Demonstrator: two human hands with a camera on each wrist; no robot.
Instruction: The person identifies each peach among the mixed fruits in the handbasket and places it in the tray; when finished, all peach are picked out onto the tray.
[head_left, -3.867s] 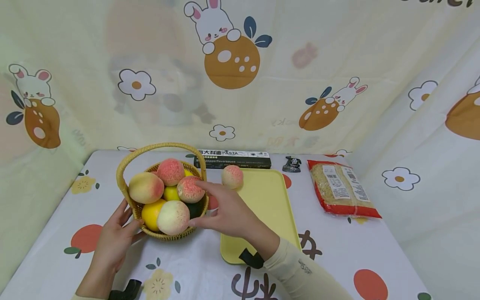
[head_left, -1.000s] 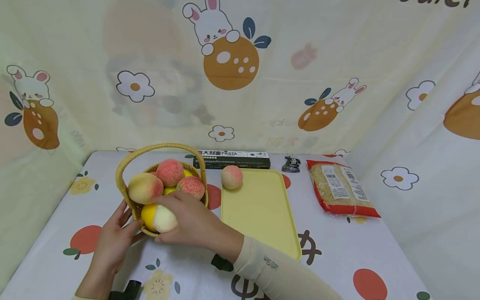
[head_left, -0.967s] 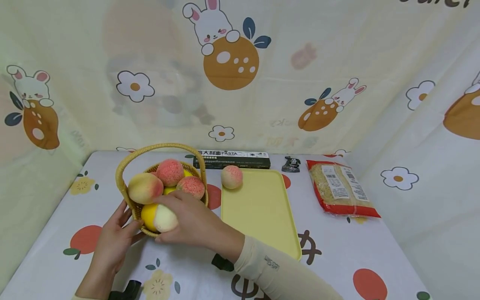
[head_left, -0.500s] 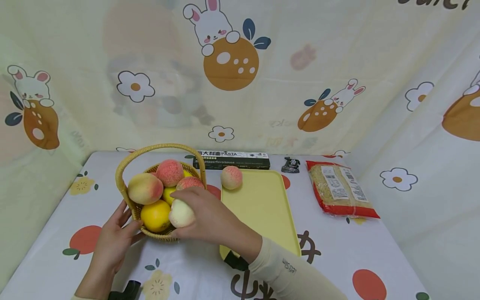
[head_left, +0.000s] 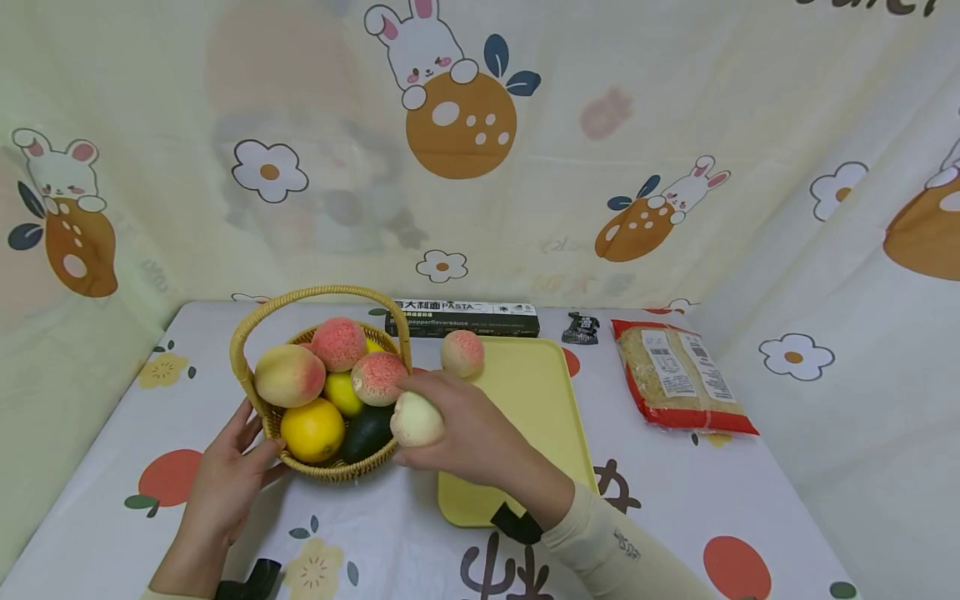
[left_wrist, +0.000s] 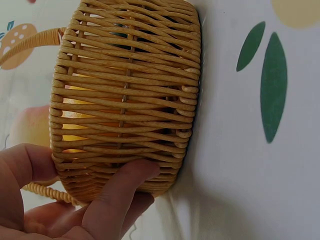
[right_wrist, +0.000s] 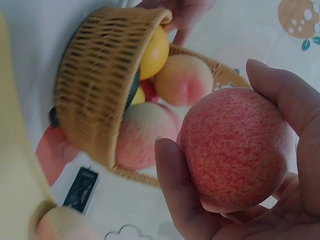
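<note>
There's your right hand (head_left: 474, 433), fingers curled round a pale-and-red peach (head_left: 416, 419), spread only as wide as the fruit, and the hold looks secure! It has just come out of the basket (head_left: 341, 474), up to the right-hand rim, and look left of the grip: a dark green fruit (head_left: 366, 434) lies uncovered beside a yellow-orange one (head_left: 312, 431). I'd judge this peach's lift as done, its setting-down not yet. A red-speckled peach (head_left: 377, 379) sits near your fingertips, so mind a nudge there. Farther left, your left hand (head_left: 231, 483) still grips the basket's side, which should keep it from tipping. Right of the grip stretches the yellow tray (head_left: 525, 400), another peach (head_left: 462, 353) at its far-left corner; beyond, the pasta box (head_left: 465, 320).
</note>
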